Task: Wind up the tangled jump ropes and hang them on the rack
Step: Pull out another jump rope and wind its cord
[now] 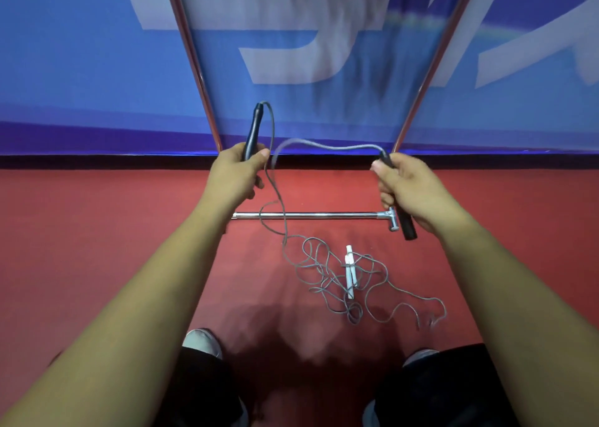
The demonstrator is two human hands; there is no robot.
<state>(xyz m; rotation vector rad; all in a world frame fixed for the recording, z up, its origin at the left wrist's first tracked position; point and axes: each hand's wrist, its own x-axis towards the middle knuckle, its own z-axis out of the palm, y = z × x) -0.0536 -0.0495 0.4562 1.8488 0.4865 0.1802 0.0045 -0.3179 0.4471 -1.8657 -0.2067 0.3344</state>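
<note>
Red floor | banner lettering unreadable | left hand grips black handle | right hand grips other handle

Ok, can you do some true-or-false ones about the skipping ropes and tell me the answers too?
1. The left hand and the right hand each grip a black handle. True.
2. The white handles hang on the rack. False: they lie on the red floor, inside the tangled grey rope.
3. The grey rope is neatly wound up. False: most of it lies on the floor in a loose, tangled heap.
4. A shiny metal bar lies on the floor. True.
</note>
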